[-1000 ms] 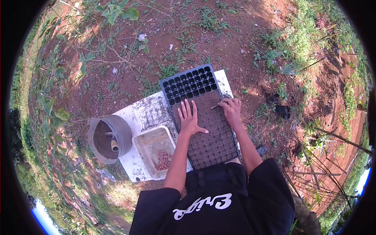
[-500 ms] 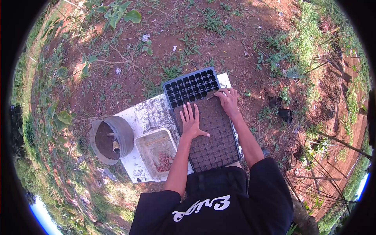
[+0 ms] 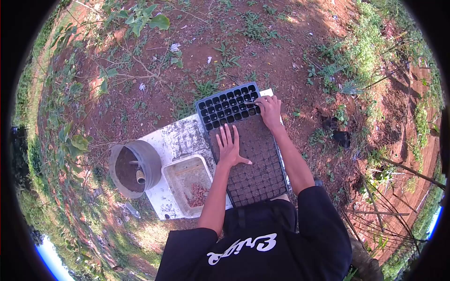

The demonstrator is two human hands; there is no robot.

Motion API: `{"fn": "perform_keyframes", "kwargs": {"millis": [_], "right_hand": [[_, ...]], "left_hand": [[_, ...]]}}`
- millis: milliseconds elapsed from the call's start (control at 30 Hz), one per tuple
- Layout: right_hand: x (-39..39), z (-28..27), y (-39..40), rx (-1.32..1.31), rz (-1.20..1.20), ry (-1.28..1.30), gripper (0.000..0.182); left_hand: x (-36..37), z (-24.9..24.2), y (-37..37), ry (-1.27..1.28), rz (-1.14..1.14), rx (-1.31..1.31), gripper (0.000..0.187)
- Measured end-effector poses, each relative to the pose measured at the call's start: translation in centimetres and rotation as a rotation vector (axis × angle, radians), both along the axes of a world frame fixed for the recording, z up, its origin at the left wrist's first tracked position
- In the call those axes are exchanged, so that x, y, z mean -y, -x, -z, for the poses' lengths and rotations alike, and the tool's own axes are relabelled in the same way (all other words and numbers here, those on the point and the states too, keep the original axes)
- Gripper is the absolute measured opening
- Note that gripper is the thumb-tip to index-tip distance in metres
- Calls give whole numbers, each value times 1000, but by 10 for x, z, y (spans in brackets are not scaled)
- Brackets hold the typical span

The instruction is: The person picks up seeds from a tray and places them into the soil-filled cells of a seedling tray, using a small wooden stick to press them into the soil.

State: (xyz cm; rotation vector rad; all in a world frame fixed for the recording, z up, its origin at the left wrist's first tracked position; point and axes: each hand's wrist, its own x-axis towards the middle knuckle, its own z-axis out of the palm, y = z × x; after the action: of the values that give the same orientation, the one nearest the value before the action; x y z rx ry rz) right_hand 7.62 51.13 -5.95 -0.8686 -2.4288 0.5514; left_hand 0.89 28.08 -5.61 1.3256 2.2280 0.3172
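A black seedling tray (image 3: 224, 110) has empty cells at its far end and dark soil (image 3: 255, 161) over the rest. My left hand (image 3: 228, 149) lies with spread fingers on the soil near the tray's left edge. Over the far right cells, my right hand (image 3: 269, 110) is closed on a small thin dark tool (image 3: 251, 103), whose exact shape is too small to make out.
A white board (image 3: 180, 136) lies under the tray. On it stands a shallow basin (image 3: 180, 175) with reddish bits inside. To the left is a round grey bucket (image 3: 152, 161) holding soil and a tube-like object. Leafy branches hang at upper left.
My right hand has moved slightly away from my body, from the soil's edge to the far right cells, with the tool now over them. The left hand has stayed in place.
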Motion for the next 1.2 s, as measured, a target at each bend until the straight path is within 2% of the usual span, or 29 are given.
{"fn": "perform_keyframes", "kwargs": {"millis": [167, 567, 667, 733, 767, 833, 867, 933, 1033, 1200], "right_hand": [[21, -8, -15, 12, -56, 10, 12], [95, -16, -61, 17, 27, 59, 12], [103, -16, -68, 6, 41, 61, 11], [108, -17, -78, -83, 151, 143, 12], [113, -20, -86, -77, 149, 151, 12], [118, -27, -110, -41, 158, 124, 13], [121, -24, -122, -8, 89, 113, 14], [129, -22, -139, 51, 26, 111, 14], [129, -20, -138, 135, -48, 77, 15], [103, -17, -102, 57, -146, -5, 13]], "left_hand": [[-1, -5, 2, 22, 6, 14, 169], [3, -3, 5, -1, 33, 2, 169], [10, -8, 4, -108, 7, 57, 163], [21, -16, -1, -243, -71, 7, 147], [29, -20, -5, -235, -75, 11, 147], [45, -28, -13, -237, -92, 11, 131], [54, -27, -18, -230, -97, 14, 131], [73, -25, -29, -188, -92, -6, 115], [91, -23, -48, -150, -110, 20, 107], [100, -22, -77, -127, -215, 39, 105]]}}
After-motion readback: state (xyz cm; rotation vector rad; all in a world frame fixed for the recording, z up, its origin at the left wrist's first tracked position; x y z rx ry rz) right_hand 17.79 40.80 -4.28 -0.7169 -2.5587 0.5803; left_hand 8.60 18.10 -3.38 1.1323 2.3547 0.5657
